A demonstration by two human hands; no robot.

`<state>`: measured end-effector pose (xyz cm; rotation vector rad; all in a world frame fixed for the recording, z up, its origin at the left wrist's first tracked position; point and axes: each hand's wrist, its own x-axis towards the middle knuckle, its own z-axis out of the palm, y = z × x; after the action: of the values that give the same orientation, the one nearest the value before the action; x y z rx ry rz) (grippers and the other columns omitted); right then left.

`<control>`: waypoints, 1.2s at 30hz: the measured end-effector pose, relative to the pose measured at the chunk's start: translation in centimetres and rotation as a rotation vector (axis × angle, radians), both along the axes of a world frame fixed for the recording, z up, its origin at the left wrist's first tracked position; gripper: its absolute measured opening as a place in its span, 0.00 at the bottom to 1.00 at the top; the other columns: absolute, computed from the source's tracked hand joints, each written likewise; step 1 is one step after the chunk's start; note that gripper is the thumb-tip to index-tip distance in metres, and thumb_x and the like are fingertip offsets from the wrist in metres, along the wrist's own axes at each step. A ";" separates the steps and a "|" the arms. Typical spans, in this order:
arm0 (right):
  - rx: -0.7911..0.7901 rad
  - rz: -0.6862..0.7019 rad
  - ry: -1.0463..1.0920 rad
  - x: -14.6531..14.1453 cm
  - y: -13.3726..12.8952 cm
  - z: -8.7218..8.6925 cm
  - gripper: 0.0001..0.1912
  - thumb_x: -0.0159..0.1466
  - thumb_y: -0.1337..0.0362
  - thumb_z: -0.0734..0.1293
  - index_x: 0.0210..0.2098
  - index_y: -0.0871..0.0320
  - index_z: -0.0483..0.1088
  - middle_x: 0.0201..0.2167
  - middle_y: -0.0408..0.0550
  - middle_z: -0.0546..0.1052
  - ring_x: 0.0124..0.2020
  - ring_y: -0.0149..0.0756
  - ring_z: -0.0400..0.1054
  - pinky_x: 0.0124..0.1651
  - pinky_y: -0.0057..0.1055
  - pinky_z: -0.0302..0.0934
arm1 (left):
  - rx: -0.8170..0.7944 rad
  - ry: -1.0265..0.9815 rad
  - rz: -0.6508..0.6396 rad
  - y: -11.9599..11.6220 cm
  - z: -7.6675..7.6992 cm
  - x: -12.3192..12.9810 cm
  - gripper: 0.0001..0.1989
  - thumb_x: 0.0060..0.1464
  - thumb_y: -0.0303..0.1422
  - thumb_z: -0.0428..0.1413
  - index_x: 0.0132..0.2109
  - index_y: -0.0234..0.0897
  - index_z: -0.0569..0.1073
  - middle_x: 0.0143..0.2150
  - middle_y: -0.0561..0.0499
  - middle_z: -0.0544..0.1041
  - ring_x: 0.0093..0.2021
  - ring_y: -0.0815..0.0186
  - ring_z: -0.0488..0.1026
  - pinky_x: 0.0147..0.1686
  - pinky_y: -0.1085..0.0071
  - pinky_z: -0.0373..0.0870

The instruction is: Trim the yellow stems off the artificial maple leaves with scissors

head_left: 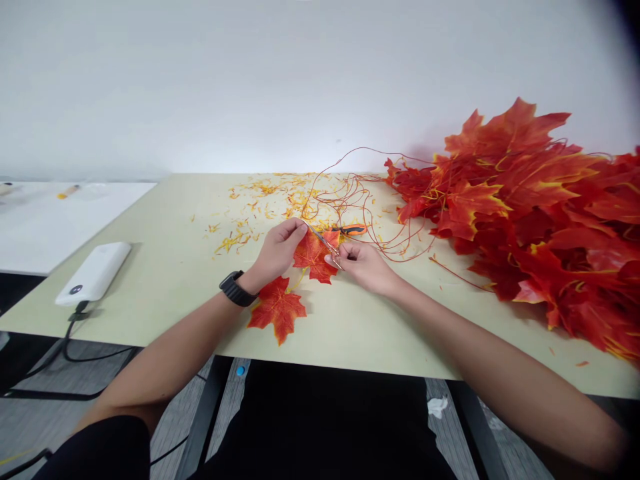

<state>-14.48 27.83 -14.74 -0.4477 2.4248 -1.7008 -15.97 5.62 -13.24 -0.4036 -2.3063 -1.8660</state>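
Near the middle of the table, my left hand [284,245] is closed, thumb against fingers, on the upper left edge of a red maple leaf [314,259]. My right hand [361,265] has its fingers in the handles of small metal scissors [327,247], whose blades point up and left across that leaf toward my left fingertips. A second red leaf [280,310] lies below, by my left wrist, joined by a yellowish stem. Behind my hands lies an orange and black tool [353,229], partly hidden. A thin red-brown cord [367,210] runs in loops to the right.
Yellow and orange scraps [265,190] are scattered at the back of the table [165,267]. A big heap of red leaves [540,220] fills the right side. A white power bank [95,273] with a black cable lies at the left. A white table [100,213] adjoins there.
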 end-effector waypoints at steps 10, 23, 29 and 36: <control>0.012 0.039 -0.002 0.0 0.0 -0.3 0.40 0.56 0.29 0.76 0.24 0.55 0.55 0.23 0.38 0.58 0.26 0.28 0.49 0.30 0.31 0.43 | -0.012 -0.008 -0.039 0.1 -0.1 0.1 0.15 0.66 0.41 0.57 0.33 0.37 0.70 0.29 0.54 0.66 0.30 0.71 0.59 0.35 0.71 0.60; 0.005 0.013 -0.011 0.0 -0.1 -0.3 0.40 0.56 0.30 0.77 0.22 0.55 0.55 0.21 0.38 0.55 0.25 0.27 0.46 0.29 0.31 0.42 | -0.022 -0.025 -0.047 0.2 -0.3 0.1 0.16 0.64 0.44 0.58 0.34 0.37 0.71 0.30 0.53 0.68 0.32 0.70 0.61 0.36 0.70 0.60; -0.094 -0.120 0.034 -0.6 -0.2 -0.7 0.40 0.56 0.30 0.75 0.23 0.54 0.53 0.23 0.39 0.58 0.28 0.29 0.49 0.31 0.31 0.44 | -0.014 -0.031 -0.034 0.2 -0.1 0.2 0.17 0.64 0.45 0.60 0.34 0.37 0.72 0.30 0.53 0.69 0.31 0.70 0.62 0.35 0.70 0.61; -0.374 -0.239 -0.108 -0.8 0.1 0.5 0.38 0.44 0.39 0.85 0.21 0.56 0.58 0.28 0.42 0.69 0.34 0.31 0.62 0.41 0.31 0.57 | 0.032 -0.074 -0.056 0.4 -0.1 0.2 0.19 0.64 0.48 0.62 0.36 0.36 0.74 0.31 0.52 0.74 0.31 0.70 0.66 0.35 0.71 0.65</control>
<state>-15.30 27.96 -14.24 -0.1015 2.1575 -2.2280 -15.75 6.03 -13.30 -0.4061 -2.3323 -1.9736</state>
